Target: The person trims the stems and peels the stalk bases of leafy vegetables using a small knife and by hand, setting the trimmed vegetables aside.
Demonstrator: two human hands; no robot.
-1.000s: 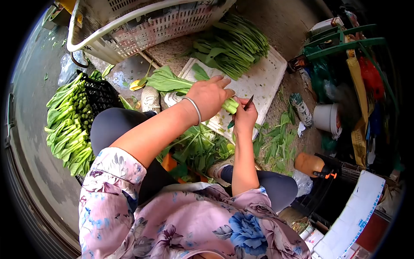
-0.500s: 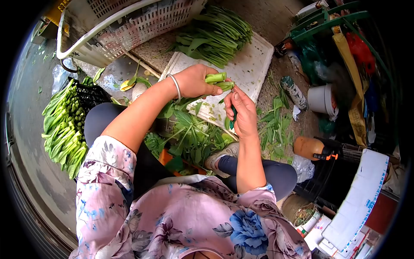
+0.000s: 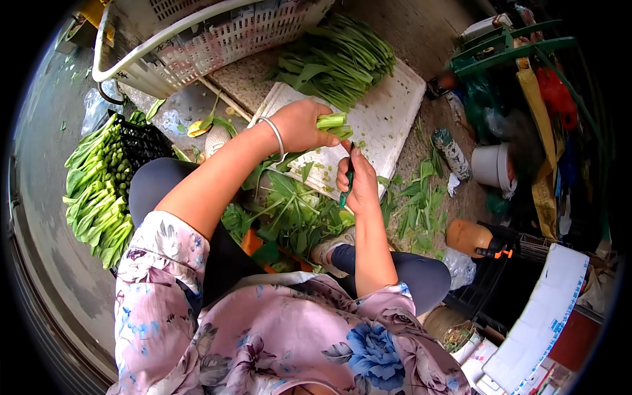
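Note:
My left hand (image 3: 303, 125) is wrapped round a few green vegetable stalks (image 3: 334, 125), their cut ends pointing right and their leaves hanging below the wrist. Close to those ends, my right hand (image 3: 359, 179) is closed on a small knife (image 3: 349, 179) with a green handle; its dark blade is mostly hidden by the fingers. Under both hands lies a white board (image 3: 395, 99) with bits of cut green on it. A pile of long green stalks (image 3: 339, 59) rests on the board's far end.
A white plastic basket (image 3: 197, 49) stands at the upper left. Bright green vegetables (image 3: 99, 191) fill a black crate (image 3: 141, 141) at left. Loose leaves (image 3: 289, 210) lie between the feet. On the right are a grey bucket (image 3: 490, 166) and an orange-brown bottle (image 3: 469, 238).
The left hand has turned over, so the stalk ends now point right from its grip. The right hand with the knife has dropped slightly and moved in beside the stalk ends.

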